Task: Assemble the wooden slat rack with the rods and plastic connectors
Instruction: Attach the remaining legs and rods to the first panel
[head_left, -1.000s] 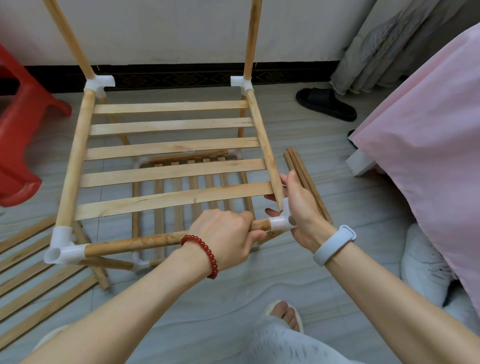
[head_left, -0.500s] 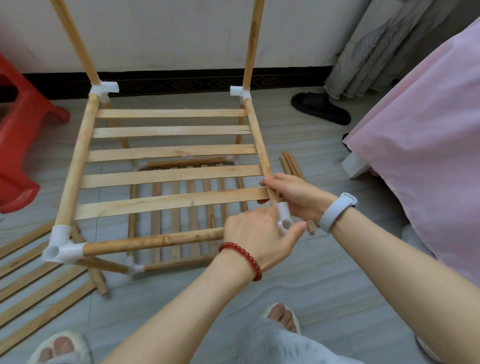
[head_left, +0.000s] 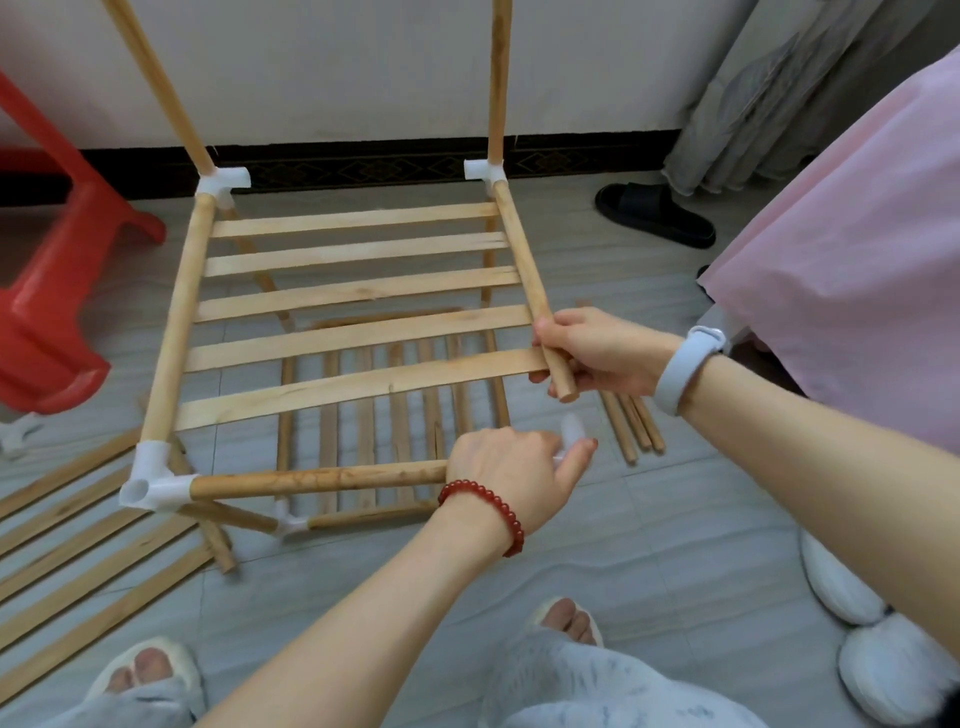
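Right hand: the right hand (head_left: 597, 351) gripped the side rod (head_left: 524, 265) near its bare free end.
Left hand: the left hand (head_left: 511, 470) was curled round the front rod (head_left: 317, 480) at the white corner connector (head_left: 571, 431).
Key relation: rod end lay just above and beyond the connector, apart; its long axis ran away toward the wall.
Nearer hand: left.
Hidden: connector blurred, its socket behind fingers.

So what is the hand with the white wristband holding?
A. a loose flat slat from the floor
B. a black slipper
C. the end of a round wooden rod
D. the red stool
C: the right hand, the one with the white wristband, grips the side rod of the rack near its bare free end.
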